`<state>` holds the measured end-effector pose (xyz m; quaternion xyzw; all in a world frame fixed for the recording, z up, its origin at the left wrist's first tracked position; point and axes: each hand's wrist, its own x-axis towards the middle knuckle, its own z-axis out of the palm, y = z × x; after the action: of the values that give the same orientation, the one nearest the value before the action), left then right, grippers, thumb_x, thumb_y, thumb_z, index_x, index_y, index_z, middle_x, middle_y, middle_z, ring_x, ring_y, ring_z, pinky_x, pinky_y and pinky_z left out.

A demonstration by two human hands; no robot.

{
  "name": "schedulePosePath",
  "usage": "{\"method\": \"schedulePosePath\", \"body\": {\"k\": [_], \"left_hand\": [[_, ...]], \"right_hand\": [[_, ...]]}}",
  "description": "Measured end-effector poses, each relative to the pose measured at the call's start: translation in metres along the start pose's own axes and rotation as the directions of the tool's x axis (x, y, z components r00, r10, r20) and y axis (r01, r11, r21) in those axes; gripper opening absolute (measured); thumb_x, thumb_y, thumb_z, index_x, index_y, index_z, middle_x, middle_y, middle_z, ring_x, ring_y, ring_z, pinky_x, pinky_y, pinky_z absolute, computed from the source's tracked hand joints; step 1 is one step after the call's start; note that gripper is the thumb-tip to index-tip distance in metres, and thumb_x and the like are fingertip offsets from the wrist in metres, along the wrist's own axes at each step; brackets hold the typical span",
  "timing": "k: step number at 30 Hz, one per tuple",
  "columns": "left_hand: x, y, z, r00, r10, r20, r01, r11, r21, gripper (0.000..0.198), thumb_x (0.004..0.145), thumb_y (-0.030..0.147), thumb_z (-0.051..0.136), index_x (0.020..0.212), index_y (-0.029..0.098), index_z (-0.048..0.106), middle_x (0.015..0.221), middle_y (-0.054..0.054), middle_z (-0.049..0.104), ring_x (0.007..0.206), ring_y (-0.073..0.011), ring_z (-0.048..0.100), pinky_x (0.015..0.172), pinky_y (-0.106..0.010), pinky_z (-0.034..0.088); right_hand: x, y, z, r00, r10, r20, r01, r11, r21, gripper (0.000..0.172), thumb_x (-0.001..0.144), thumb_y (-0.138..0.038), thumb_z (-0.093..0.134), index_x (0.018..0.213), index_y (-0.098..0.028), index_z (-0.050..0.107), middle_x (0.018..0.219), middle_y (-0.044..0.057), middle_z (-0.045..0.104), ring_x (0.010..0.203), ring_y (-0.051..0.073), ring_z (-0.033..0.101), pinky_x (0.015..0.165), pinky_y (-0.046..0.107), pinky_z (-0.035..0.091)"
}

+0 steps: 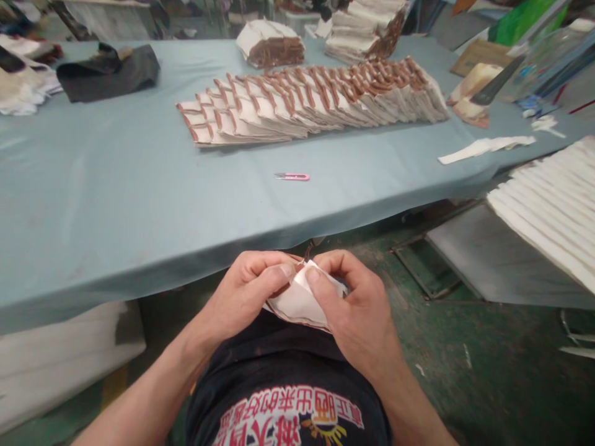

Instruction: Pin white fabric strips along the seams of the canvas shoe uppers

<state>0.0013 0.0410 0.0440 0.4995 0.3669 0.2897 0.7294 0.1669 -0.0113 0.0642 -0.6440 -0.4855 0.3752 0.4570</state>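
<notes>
- The white fabric piece with brown edging (297, 306) is held in the air above the lap, just before the near edge of the worktop (139, 210); nothing else seems to support it.
- The left hand (258, 279) has its grip pinching the brown-edged side of this piece, with the thumb on top. If this thumb relaxes, I think the edge could slip out and the layers could shift.
- The right hand (348, 288) has its grip pinching the white part, its thumb pressing a folded corner. Too strong pressing may, in my judgement, leave a crease there.
- Between the hands a thin dark strand (308, 251) stands up. I cannot tell if it is thread or trim; a hard pull on it might loosen the edging.
- If both grips fail, the piece would probably drop to the lap or the green floor (418, 353), where it could become dirty.
- The pink-handled thread snips (292, 177) lie alone on the worktop, well apart from the hands. The overlapping row of brown-edged pieces (302, 105) lies behind them; a careless reach across could disturb its order.
</notes>
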Motion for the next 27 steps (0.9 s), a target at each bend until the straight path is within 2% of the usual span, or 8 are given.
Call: {"method": "schedulePosePath", "body": {"k": [9, 17, 19, 23, 27], "left_hand": [[0.004, -0.003, 0.0, 0.999, -0.032, -0.009, 0.032, 0.999, 0.001, 0.029, 0.093, 0.035, 0.063, 0.075, 0.014, 0.069, 0.064, 0.002, 0.052, 0.056, -0.009, 0.037, 0.051, -0.022, 0.03], [0.006, -0.011, -0.002, 0.998, 0.021, -0.066, -0.02, 1.0, 0.01, 0.038, 0.095, 0.043, 0.063, 0.07, 0.015, 0.064, 0.063, 0.002, 0.049, 0.057, -0.0106, 0.037, 0.052, -0.025, 0.031], [0.005, -0.01, -0.002, 0.997, 0.047, -0.057, -0.046, 0.999, 0.027, 0.039, 0.095, 0.043, 0.063, 0.069, 0.015, 0.064, 0.064, 0.002, 0.051, 0.058, -0.0105, 0.039, 0.053, -0.024, 0.032], [0.001, 0.001, 0.002, 0.994, 0.109, -0.022, -0.105, 0.986, 0.126, 0.025, 0.09, 0.033, 0.066, 0.074, 0.014, 0.071, 0.076, -0.002, 0.068, 0.064, -0.0119, 0.05, 0.059, -0.023, 0.04], [-0.002, 0.011, 0.01, 0.986, 0.144, -0.086, -0.12, 0.963, 0.242, 0.016, 0.083, 0.026, 0.065, 0.074, 0.014, 0.072, 0.079, -0.004, 0.073, 0.068, -0.0144, 0.057, 0.063, -0.024, 0.045]], "right_hand": [[0.004, 0.003, -0.002, 0.99, 0.115, 0.08, -0.126, 0.982, 0.139, 0.022, 0.083, -0.038, 0.065, 0.07, -0.022, 0.058, 0.07, 0.0, 0.064, 0.064, 0.015, 0.056, 0.061, 0.028, 0.047], [0.006, 0.006, -0.002, 0.993, 0.093, 0.07, -0.099, 0.991, 0.088, 0.019, 0.081, -0.037, 0.064, 0.071, -0.022, 0.058, 0.069, -0.001, 0.063, 0.065, 0.015, 0.055, 0.061, 0.028, 0.045], [0.006, 0.006, -0.001, 0.995, 0.081, 0.067, -0.086, 0.993, 0.075, 0.019, 0.082, -0.036, 0.063, 0.071, -0.022, 0.058, 0.071, -0.001, 0.063, 0.066, 0.015, 0.056, 0.062, 0.028, 0.046], [0.006, 0.006, 0.001, 0.995, 0.072, 0.073, -0.078, 0.994, 0.08, 0.019, 0.083, -0.036, 0.063, 0.071, -0.022, 0.057, 0.071, -0.001, 0.063, 0.067, 0.015, 0.056, 0.063, 0.029, 0.046], [0.005, 0.006, 0.002, 0.995, 0.071, 0.074, -0.078, 0.993, 0.093, 0.021, 0.083, -0.038, 0.063, 0.071, -0.022, 0.056, 0.07, -0.001, 0.062, 0.067, 0.016, 0.056, 0.064, 0.029, 0.047]]}}
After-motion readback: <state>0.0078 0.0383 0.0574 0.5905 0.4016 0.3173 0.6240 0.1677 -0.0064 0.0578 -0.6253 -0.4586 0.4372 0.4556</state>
